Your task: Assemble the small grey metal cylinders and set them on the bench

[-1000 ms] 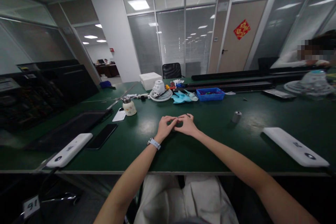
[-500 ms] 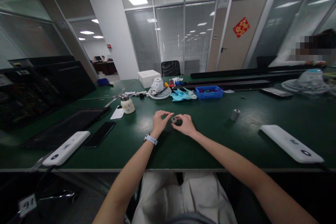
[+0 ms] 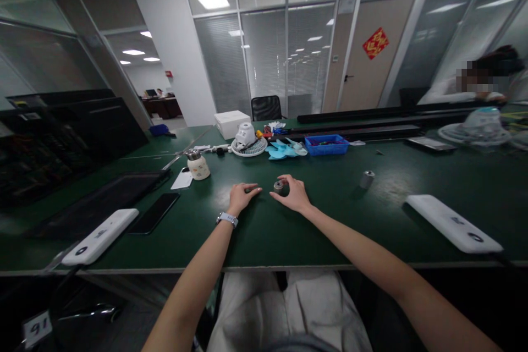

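Observation:
A small metal cylinder (image 3: 278, 186) with a dark-centred top is at the middle of the green table (image 3: 330, 231). My right hand (image 3: 296, 196) curls round it, thumb in front and fingers behind. Whether it rests on the tabletop is hard to tell. To its left, my left hand (image 3: 243, 197) is held low over the table, apart from the cylinder. Its thumb and forefinger stretch forward with a narrow gap, and nothing shows between them. A second, larger silver cylinder (image 3: 367, 179) stands further right.
Along the back are a white fan part (image 3: 246, 137), light-blue fan blades (image 3: 284, 149) and a blue tray (image 3: 326, 146). A cream bottle (image 3: 198, 166) and black phone (image 3: 154, 213) lie left. White devices (image 3: 101, 236) (image 3: 454, 223) flank me. Another person (image 3: 445, 91) sits far right.
My left hand has drawn back to the left, away from the small metal cylinder. My right hand has shifted slightly right together with the cylinder, its fingers looking a little wider apart.

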Action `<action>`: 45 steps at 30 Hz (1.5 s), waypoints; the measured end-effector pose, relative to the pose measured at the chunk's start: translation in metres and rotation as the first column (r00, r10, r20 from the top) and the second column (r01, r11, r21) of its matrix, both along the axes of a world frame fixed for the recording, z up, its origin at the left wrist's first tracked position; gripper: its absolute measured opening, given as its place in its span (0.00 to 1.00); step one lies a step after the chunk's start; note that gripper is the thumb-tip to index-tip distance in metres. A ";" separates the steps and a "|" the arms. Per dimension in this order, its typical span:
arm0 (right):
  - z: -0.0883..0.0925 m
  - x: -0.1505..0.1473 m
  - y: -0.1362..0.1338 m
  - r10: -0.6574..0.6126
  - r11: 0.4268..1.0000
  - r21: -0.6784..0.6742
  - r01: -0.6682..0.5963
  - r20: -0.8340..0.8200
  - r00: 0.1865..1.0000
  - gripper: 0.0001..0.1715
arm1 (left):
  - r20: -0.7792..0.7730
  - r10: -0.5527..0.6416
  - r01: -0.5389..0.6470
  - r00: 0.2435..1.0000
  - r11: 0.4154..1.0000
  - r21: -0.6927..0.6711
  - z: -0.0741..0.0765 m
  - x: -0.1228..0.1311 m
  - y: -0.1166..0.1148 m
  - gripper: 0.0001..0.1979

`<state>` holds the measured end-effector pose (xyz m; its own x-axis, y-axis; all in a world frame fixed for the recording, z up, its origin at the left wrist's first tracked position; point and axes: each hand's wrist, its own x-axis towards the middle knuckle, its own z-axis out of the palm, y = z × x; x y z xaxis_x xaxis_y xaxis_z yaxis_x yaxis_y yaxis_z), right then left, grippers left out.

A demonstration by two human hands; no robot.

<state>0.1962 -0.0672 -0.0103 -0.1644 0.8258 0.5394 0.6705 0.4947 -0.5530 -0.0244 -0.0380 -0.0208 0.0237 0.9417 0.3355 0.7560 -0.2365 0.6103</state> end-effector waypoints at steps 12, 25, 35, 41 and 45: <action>0.019 0.037 0.017 -0.156 0.987 0.079 0.138 0.324 0.933 0.17 | 0.194 0.103 -0.103 0.975 0.995 -0.009 0.000 0.002 -0.003 0.18; 0.027 0.183 0.056 -0.784 0.478 0.163 0.863 0.522 0.336 0.18 | 0.200 0.071 -0.074 0.977 0.997 0.007 -0.003 0.002 -0.002 0.17; 0.014 0.186 0.058 -0.835 0.453 0.142 0.880 0.414 0.363 0.23 | 0.209 0.078 -0.079 0.975 0.997 -0.007 0.001 0.004 -0.007 0.17; 0.019 0.081 0.029 -0.575 0.805 0.414 0.425 0.369 0.730 0.26 | 0.237 0.073 -0.080 0.969 0.997 0.019 -0.001 0.005 -0.002 0.18; -0.002 -0.017 0.016 -0.134 0.970 0.243 0.021 0.459 0.878 0.24 | 0.260 0.099 -0.114 0.961 0.993 0.044 -0.002 0.004 -0.002 0.20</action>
